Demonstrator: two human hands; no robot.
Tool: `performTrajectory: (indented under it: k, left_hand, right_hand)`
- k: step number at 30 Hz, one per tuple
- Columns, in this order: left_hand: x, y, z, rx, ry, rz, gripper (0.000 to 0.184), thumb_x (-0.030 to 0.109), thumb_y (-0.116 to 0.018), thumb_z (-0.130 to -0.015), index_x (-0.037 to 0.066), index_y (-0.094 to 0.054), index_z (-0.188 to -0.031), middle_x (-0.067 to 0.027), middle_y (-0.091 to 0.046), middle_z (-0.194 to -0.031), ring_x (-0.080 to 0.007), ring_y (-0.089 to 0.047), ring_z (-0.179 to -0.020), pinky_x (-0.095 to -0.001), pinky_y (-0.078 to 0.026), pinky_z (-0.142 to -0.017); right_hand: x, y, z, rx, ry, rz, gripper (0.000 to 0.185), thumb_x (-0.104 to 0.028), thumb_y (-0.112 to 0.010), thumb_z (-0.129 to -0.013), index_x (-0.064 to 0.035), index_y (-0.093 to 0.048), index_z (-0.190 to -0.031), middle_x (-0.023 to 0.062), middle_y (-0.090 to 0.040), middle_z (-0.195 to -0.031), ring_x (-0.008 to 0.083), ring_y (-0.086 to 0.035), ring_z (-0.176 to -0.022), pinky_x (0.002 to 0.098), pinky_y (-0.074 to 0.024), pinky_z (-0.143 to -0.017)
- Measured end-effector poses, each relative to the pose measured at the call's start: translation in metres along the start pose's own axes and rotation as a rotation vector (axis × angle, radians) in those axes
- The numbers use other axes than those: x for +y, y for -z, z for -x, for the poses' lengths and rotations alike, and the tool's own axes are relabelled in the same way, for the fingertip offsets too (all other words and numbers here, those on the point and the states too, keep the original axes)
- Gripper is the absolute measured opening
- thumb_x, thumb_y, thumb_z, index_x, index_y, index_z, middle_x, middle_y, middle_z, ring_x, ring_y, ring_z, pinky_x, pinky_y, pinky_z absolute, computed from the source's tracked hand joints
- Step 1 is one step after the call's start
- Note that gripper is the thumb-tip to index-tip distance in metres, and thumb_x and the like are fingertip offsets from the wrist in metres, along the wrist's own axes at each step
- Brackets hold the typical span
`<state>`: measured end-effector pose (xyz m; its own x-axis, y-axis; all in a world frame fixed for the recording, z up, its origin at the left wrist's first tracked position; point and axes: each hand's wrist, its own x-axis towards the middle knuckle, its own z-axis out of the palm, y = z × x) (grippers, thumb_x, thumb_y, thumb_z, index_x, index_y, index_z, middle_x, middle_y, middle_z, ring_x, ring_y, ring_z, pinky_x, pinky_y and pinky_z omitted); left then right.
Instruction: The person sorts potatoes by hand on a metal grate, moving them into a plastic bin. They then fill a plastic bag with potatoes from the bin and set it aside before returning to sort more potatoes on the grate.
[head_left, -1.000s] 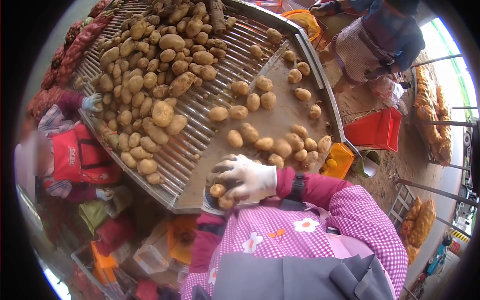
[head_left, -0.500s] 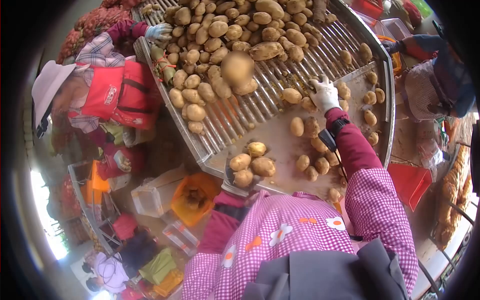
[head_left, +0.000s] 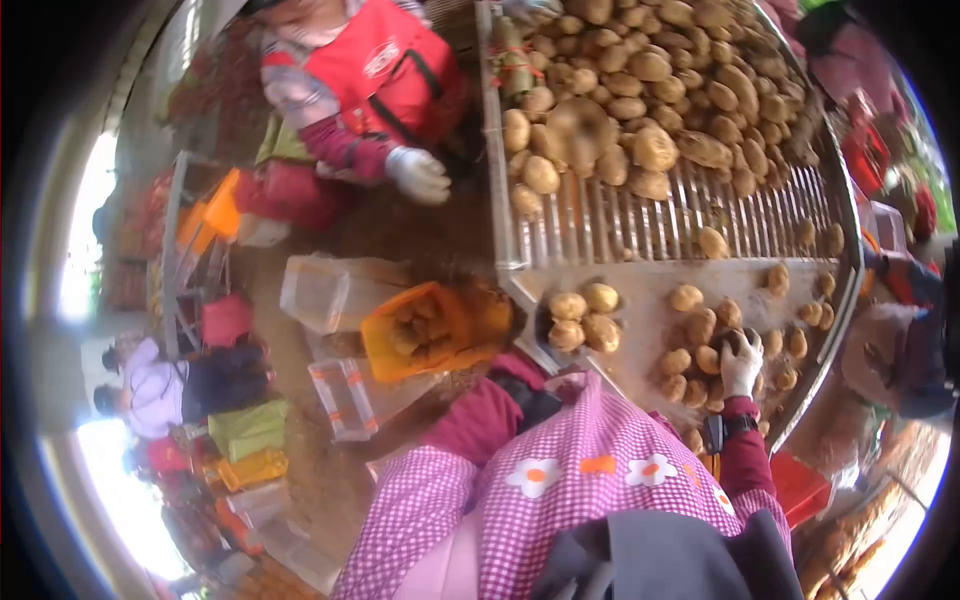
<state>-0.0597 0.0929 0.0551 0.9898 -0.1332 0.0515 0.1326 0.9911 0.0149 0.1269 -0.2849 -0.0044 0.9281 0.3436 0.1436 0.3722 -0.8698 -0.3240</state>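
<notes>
My left hand (head_left: 571,352), in a glove with a dark palm, holds several potatoes (head_left: 601,333) at the near left corner of the metal tray (head_left: 648,283). The potatoes cover most of the palm. Farther right, my right hand (head_left: 741,364) wears a white glove and reaches down among loose potatoes (head_left: 701,325) on the tray. Its fingers are curled downward, and what they close round is hidden. Beyond the tray, a large heap of potatoes (head_left: 703,149) lies on the slatted rack (head_left: 640,228).
A person in a red apron (head_left: 392,62) stands left of the rack, one gloved hand (head_left: 419,174) low beside it. An orange basket (head_left: 375,340) and clear crates (head_left: 343,400) are on the floor at left. A red container (head_left: 800,487) stands at right.
The view has swung, shifting the rack rightward. My right hand has moved from the slats' edge to the loose potatoes nearer me. My left hand still holds its potatoes.
</notes>
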Motion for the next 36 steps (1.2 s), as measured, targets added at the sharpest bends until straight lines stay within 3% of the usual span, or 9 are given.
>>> performTrajectory:
  k: [5,8,19,21,23,24,25,30,36]
  left_hand:
    - [0.011,0.037,0.067,-0.025,-0.270,0.024,0.058,0.055,-0.057,-0.101,0.006,-0.064,-0.131,-0.0148,-0.070,-0.126,-0.0441,-0.067,-0.106,-0.0567,-0.058,-0.080]
    - [0.030,0.053,0.124,0.528,-0.324,0.085,0.064,0.062,-0.061,-0.095,0.009,-0.063,-0.131,-0.0256,-0.064,-0.129,-0.0420,-0.066,-0.110,-0.0467,-0.060,-0.065]
    - [0.253,0.122,0.412,0.671,-1.209,-0.462,0.040,0.034,-0.069,-0.091,0.014,-0.053,-0.122,-0.0010,-0.063,-0.107,-0.0121,-0.058,-0.092,-0.0333,-0.051,-0.063]
    - [0.312,0.059,0.410,0.919,-1.008,-1.535,0.044,0.049,-0.065,-0.095,0.013,-0.056,-0.119,-0.0048,-0.064,-0.110,-0.0212,-0.061,-0.101,-0.0395,-0.054,-0.081]
    - [0.317,-0.040,0.373,1.534,-1.005,-1.110,0.072,0.057,-0.063,-0.093,0.014,-0.044,-0.148,-0.0087,-0.051,-0.148,-0.0254,-0.046,-0.136,-0.0449,-0.049,-0.105]
    - [0.325,-0.062,0.349,1.170,-1.131,-0.234,0.080,0.069,-0.053,-0.095,0.020,-0.040,-0.157,-0.0065,-0.040,-0.162,-0.0278,-0.032,-0.151,-0.0528,-0.043,-0.114]
    - [0.329,-0.051,0.331,1.324,-1.138,-0.314,0.079,0.069,-0.053,-0.095,0.021,-0.042,-0.156,-0.0054,-0.040,-0.163,-0.0268,-0.032,-0.151,-0.0537,-0.039,-0.117]
    - [0.282,0.018,0.185,1.399,-0.655,-0.889,0.054,0.038,-0.071,-0.098,0.010,-0.059,-0.142,-0.0092,-0.054,-0.150,-0.0195,-0.047,-0.138,-0.0364,-0.040,-0.112]
    - [0.142,0.057,0.015,1.074,-0.593,-2.155,0.071,0.032,-0.085,-0.083,0.009,-0.055,-0.143,-0.0217,-0.046,-0.154,-0.0392,-0.043,-0.143,-0.0494,-0.035,-0.119]
  right_hand:
    - [-0.068,0.008,0.027,0.041,0.103,0.101,0.056,-0.028,-0.080,-0.083,-0.0073,-0.064,-0.133,0.0192,-0.060,-0.140,0.0430,-0.055,-0.129,0.0540,-0.0446,-0.107]
    - [-0.120,0.002,0.042,-0.080,0.312,-0.010,0.070,-0.026,-0.083,-0.077,-0.0062,-0.059,-0.140,0.0215,-0.052,-0.150,0.0424,-0.049,-0.137,0.0540,-0.0410,-0.113]
    - [-0.158,-0.039,0.061,-0.391,0.539,0.234,0.085,-0.030,-0.083,-0.074,-0.0055,-0.051,-0.149,0.0179,-0.048,-0.156,0.0390,-0.044,-0.144,0.0552,-0.0352,-0.117]
    - [-0.162,-0.031,0.062,-0.386,0.522,0.282,0.083,-0.031,-0.081,-0.076,-0.0053,-0.051,-0.149,0.0177,-0.048,-0.156,0.0394,-0.044,-0.143,0.0551,-0.0350,-0.117]
    - [-0.162,-0.032,0.062,-0.389,0.523,0.309,0.084,-0.030,-0.081,-0.076,-0.0050,-0.050,-0.150,0.0172,-0.046,-0.158,0.0390,-0.043,-0.144,0.0551,-0.0338,-0.119]
    - [-0.167,-0.031,0.060,-0.394,0.512,0.314,0.085,-0.030,-0.081,-0.075,-0.0049,-0.049,-0.150,0.0169,-0.046,-0.158,0.0384,-0.042,-0.145,0.0550,-0.0333,-0.119]
    - [-0.167,-0.032,0.058,-0.399,0.517,0.328,0.086,-0.029,-0.081,-0.075,-0.0049,-0.049,-0.151,0.0168,-0.045,-0.159,0.0378,-0.042,-0.145,0.0549,-0.0331,-0.119]
    - [-0.169,-0.034,0.057,-0.413,0.490,0.398,0.087,-0.029,-0.081,-0.074,-0.0059,-0.048,-0.151,0.0152,-0.044,-0.160,0.0352,-0.041,-0.147,0.0548,-0.0328,-0.120]
    - [-0.173,-0.031,0.056,-0.403,0.406,0.388,0.078,-0.040,-0.073,-0.083,-0.0109,-0.050,-0.153,0.0135,-0.044,-0.163,0.0321,-0.044,-0.147,0.0529,-0.0356,-0.117]
